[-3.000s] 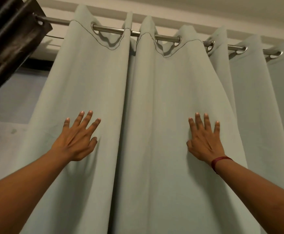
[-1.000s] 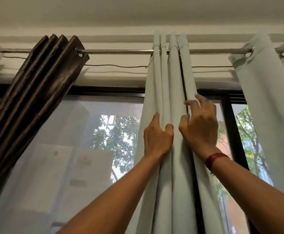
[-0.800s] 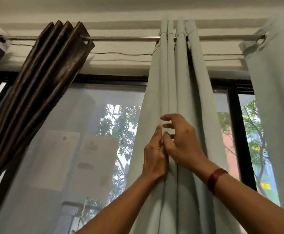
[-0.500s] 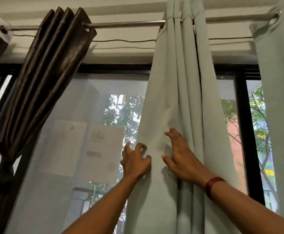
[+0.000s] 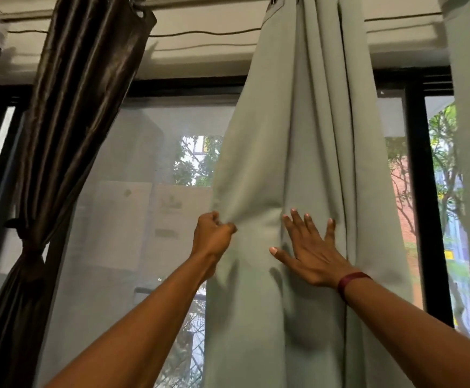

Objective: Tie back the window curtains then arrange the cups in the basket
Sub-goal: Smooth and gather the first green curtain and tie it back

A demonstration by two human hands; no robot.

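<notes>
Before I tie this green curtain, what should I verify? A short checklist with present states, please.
1. Left hand grips the edge of the pale green fabric curtain: ok.
2. Right hand grips the folds: not ok, it presses flat.
3. Folds gathered at hand height: not ok, too wide.
4. Tie for this curtain within reach: cannot tell, none in view.
5. Dark brown shiny curtain tied back: ok.

Matt green cloth curtain point(image 5: 298, 135); glossy brown satin drape point(image 5: 82, 79); metal rod point(image 5: 200, 0).
</notes>
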